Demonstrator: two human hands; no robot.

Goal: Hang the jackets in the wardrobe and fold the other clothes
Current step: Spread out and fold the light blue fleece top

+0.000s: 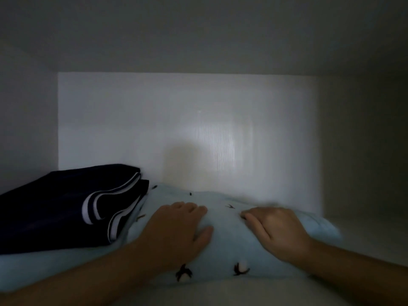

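Here the folded pale-blue garment, dark-speckled, lies under left hand and right hand, grips pressing flat.

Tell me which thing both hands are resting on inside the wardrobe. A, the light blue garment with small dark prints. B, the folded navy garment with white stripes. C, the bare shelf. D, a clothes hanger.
A: the left hand and the right hand both lie on the light blue garment, while the navy striped garment lies to their left with no hand on it.
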